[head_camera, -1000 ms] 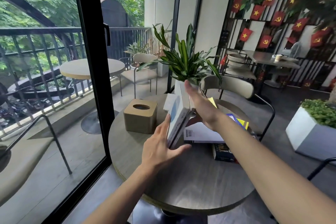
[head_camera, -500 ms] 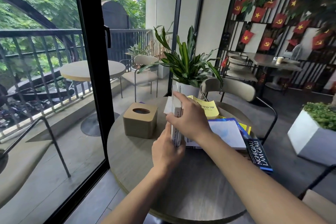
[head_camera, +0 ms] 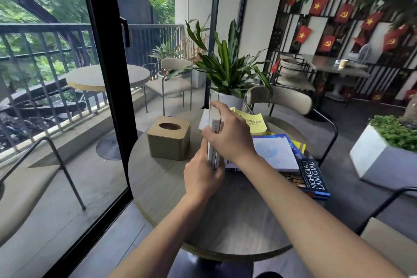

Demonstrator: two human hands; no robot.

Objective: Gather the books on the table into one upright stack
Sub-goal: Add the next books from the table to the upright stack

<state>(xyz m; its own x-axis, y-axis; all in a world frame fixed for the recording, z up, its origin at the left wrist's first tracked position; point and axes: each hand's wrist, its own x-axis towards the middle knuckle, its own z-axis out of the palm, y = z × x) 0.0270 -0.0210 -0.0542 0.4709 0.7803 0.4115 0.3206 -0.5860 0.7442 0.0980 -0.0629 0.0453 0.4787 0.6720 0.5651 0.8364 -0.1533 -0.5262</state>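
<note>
Two or three thin white books [head_camera: 214, 119] stand upright on edge near the middle of the round wooden table [head_camera: 171, 189]. My left hand [head_camera: 202, 178] clasps their near end low down. My right hand [head_camera: 230, 137] grips over their top edge. To the right lie more books flat: a white-covered book [head_camera: 274, 153], a yellow book [head_camera: 256, 123] behind it, and a dark blue book titled "Nghĩ giàu làm giàu" [head_camera: 314, 179] at the table's right edge, with others partly hidden under them.
A tan tissue box [head_camera: 168, 137] stands left of the upright books. A white pot with a green plant [head_camera: 228, 74] sits at the table's far side. Chairs stand behind and to the right. A glass door with a black frame [head_camera: 108, 79] is at left.
The white books went from leaning to standing upright. My right hand moved from their far side onto the top edge, and my left hand closed on the near end.
</note>
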